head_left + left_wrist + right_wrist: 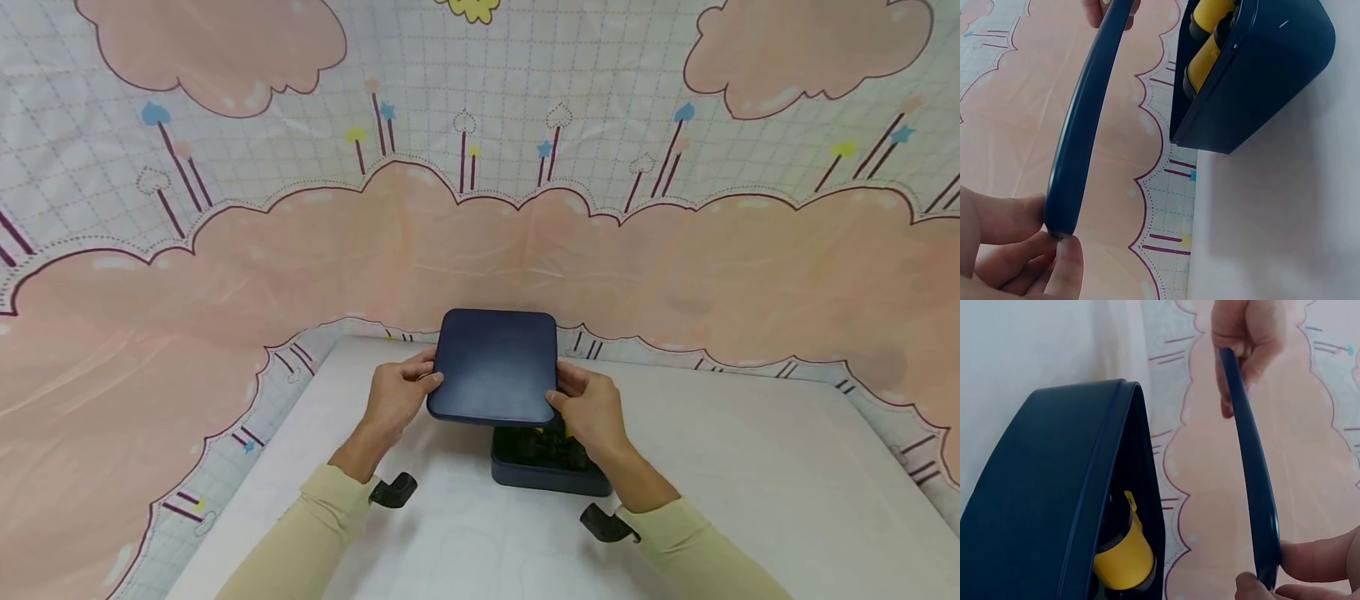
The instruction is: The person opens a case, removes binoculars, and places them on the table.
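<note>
A dark blue square lid (pixel 495 367) with rounded corners is held up between both hands, over the back left part of a matching box (pixel 551 479). The left hand (pixel 397 396) pinches the lid's left edge between thumb and fingers. On the opposite edge, the right hand (pixel 596 408) grips the lid the same way. Inside the box lie yellow and black cylindrical parts (pixel 1125 562), partly hidden by the lid and right hand in the head view. Both wrist views show the lid edge-on, apart from the box's rim.
The box stands on a white table (pixel 750 467). Behind and to the left hangs a patterned cloth (pixel 480 258) with clouds and a grid. A black device (pixel 393 490) is strapped at the left wrist, another black device (pixel 606 523) at the right.
</note>
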The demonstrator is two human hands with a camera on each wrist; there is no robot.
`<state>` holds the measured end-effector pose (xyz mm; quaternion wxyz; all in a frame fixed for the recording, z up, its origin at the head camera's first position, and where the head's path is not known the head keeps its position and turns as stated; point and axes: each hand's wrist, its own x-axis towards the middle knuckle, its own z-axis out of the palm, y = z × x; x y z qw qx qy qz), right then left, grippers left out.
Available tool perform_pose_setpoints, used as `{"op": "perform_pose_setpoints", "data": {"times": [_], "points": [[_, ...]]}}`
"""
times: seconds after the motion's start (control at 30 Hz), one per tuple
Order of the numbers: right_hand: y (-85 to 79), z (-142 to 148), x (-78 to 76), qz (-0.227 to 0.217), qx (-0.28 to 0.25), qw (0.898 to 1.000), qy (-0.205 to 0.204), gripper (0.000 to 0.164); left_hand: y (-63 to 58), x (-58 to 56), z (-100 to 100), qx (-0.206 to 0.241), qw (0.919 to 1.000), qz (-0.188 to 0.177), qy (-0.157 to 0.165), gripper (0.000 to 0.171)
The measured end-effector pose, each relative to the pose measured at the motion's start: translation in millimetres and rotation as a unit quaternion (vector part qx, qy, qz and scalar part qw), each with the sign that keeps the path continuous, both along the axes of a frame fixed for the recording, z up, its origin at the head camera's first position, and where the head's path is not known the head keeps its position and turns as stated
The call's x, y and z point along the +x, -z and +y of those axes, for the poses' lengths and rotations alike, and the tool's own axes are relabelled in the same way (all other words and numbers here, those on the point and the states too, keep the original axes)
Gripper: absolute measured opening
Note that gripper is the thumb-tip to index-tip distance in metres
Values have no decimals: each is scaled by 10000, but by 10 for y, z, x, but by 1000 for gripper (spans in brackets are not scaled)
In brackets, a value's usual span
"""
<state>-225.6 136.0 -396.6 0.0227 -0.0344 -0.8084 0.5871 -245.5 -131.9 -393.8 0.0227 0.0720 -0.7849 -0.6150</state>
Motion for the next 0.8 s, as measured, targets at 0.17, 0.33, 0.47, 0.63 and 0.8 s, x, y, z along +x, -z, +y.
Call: {"op": "perform_pose_setpoints", "data": {"times": [0.17, 0.33, 0.47, 0.63, 0.8], "points": [[9, -34, 5, 122, 166, 9998, -56, 57, -11, 21, -15, -24, 10000, -32, -82, 36], [-3, -77, 4, 171, 112, 9997, -98, 57, -18, 40, -49, -13, 9999, 29, -104, 37], [-20, -124, 3, 144, 23, 9998, -112, 56, -19, 42, -92, 20, 9999, 41, -120, 37], [-21, -185, 3, 6, 0, 9999, -118, 56, -10, 49, -159, 106, 9998, 41, -186, 38], [-25, -244, 14, -82, 83, 9999, -87, 56, 15, 75, -226, 358, 9992, 67, -181, 44]]}}
